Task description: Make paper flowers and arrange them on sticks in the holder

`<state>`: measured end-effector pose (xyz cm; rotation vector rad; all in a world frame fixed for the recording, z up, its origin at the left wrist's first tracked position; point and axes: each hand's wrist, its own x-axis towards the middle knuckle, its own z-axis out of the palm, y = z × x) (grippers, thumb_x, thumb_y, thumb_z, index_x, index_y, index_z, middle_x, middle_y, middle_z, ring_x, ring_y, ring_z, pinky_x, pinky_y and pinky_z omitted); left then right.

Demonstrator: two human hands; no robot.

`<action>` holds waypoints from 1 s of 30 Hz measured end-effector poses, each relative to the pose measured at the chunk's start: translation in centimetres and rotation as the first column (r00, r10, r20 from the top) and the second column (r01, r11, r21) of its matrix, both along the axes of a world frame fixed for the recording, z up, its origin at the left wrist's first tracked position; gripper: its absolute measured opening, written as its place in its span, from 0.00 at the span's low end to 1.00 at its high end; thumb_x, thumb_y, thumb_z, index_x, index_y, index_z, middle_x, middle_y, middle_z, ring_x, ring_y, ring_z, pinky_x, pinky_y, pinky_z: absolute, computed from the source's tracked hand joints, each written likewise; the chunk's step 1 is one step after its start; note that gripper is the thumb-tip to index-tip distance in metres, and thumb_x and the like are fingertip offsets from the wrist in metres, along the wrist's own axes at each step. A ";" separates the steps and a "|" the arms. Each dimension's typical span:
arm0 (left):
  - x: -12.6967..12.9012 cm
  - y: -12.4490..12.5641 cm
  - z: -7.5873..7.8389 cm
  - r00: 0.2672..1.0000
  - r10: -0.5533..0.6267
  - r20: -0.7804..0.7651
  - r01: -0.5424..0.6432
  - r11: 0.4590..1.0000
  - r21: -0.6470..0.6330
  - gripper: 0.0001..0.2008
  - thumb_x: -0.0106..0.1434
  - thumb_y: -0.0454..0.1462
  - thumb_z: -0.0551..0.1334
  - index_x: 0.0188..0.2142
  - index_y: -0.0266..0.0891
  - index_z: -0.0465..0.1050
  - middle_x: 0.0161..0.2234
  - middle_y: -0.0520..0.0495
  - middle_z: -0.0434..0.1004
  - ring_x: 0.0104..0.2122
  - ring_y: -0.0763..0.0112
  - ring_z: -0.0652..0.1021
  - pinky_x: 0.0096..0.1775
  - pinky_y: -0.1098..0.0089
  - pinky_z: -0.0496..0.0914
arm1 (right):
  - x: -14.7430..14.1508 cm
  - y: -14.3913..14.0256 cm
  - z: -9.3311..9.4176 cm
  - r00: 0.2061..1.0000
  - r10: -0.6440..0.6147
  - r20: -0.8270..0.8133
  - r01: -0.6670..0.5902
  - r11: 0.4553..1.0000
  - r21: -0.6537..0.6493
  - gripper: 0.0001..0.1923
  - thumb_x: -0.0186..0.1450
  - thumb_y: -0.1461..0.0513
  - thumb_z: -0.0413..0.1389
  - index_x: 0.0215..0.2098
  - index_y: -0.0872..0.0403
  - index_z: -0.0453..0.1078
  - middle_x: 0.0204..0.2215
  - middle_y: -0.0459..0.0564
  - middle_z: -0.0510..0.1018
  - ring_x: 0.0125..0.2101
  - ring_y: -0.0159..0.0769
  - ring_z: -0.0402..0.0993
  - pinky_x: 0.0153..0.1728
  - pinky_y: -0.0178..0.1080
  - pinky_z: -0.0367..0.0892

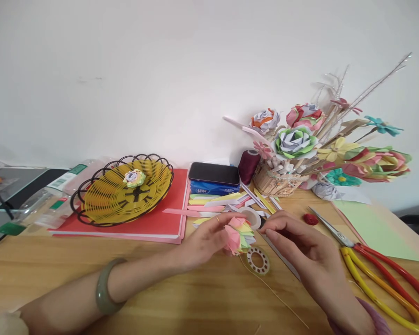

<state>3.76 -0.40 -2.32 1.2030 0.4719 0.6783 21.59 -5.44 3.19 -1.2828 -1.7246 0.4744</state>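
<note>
- Pastel paper, pink, yellow and green, makes up the folded flower (239, 235) that you hold at centre frame; your left hand (206, 239) pinches it by its left side with fingers closed on the petals.
- Your right hand (298, 242) touches the flower's right side, fingertips drawn narrow together on its upper edge; you cannot tell what, if anything, is between them.
- Just below the flower a small clear tape roll (258, 259) lies flat on the wooden table (160, 288), with a thin stick (279, 298) running off toward the lower right.
- Behind your hands lie coloured paper strips (212, 201) and a larger roll of tape (252, 216).
- Right of frame, scissors (373, 260) with red and yellow handles lie on the table.
- Upper right, a basket of paper flowers (300, 144) stands beside a dark thread spool (248, 165).
- Left of centre, a yellow wire bowl (101, 200) holding one small paper flower sits on a red folder (160, 221).
</note>
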 end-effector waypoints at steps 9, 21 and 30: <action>-0.1 -0.7 1.2 0.961 0.218 -0.168 -0.147 0.924 0.354 0.30 0.47 0.41 0.69 0.50 0.49 0.65 0.53 0.47 0.63 0.47 0.65 0.69 0.46 0.69 0.66 | -0.6 -0.5 -0.7 0.972 0.028 0.235 -0.072 0.980 0.183 0.05 0.60 0.67 0.53 0.26 0.52 0.64 0.21 0.44 0.69 0.20 0.28 0.66 0.19 0.30 0.63; 0.0 -0.8 0.6 0.926 0.313 -0.209 -0.229 0.910 0.347 0.39 0.43 0.41 0.71 0.54 0.51 0.57 0.54 0.48 0.59 0.52 0.64 0.65 0.51 0.64 0.62 | -0.9 -0.6 -1.6 0.945 -0.021 0.326 -0.109 0.920 0.376 0.07 0.58 0.71 0.55 0.32 0.53 0.67 0.26 0.47 0.72 0.27 0.30 0.70 0.25 0.32 0.67; 0.3 0.7 0.1 0.972 -0.236 -0.025 0.210 0.905 -0.370 0.40 0.54 0.63 0.41 0.50 0.35 0.61 0.24 0.46 0.72 0.19 0.72 0.74 0.21 0.74 0.68 | 1.1 -0.9 -1.4 0.759 -0.196 0.621 -0.294 0.747 0.596 0.09 0.57 0.70 0.57 0.37 0.59 0.69 0.23 0.51 0.76 0.22 0.33 0.70 0.21 0.36 0.65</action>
